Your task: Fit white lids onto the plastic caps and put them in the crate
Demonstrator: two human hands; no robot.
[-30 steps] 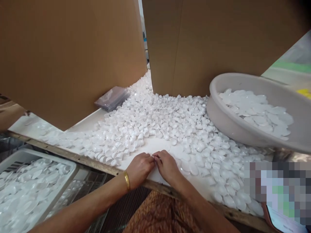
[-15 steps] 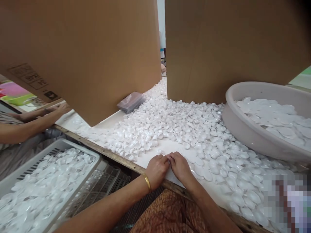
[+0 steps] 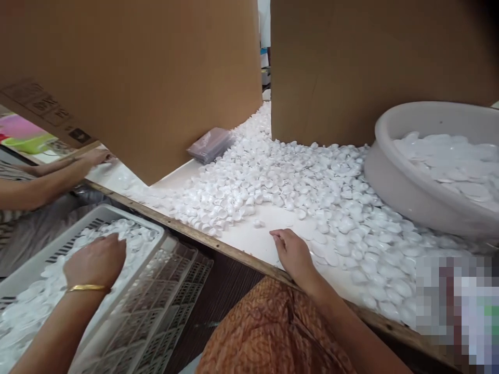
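My left hand (image 3: 95, 262), with a gold bangle at the wrist, is over a light plastic basket (image 3: 158, 236) heaped with small white glossy pieces (image 3: 132, 231). Its back faces me; its fingers point down and are hidden. Just above the table's front edge, my right hand (image 3: 291, 253) has its fingers drawn together, thumb close to the index finger. Whatever it might hold is too small to see. A loose white cup-like piece (image 3: 258, 223) lies to the left of its fingertips. Flat white oval pieces (image 3: 319, 249) spread out to its right.
Many white pieces (image 3: 288, 171) cover the table. Two large cardboard boxes (image 3: 156, 78) stand behind, with a plastic-wrapped packet (image 3: 210, 145) by the left one. A round tub (image 3: 421, 192) holds white ovals. Another person's arm (image 3: 58, 179) reaches in at left. A wooden edge (image 3: 187, 228) borders the table.
My left hand has parted from my right and moved left, from the table edge to above the basket. My right hand stays near the same spot. The view has shifted slightly.
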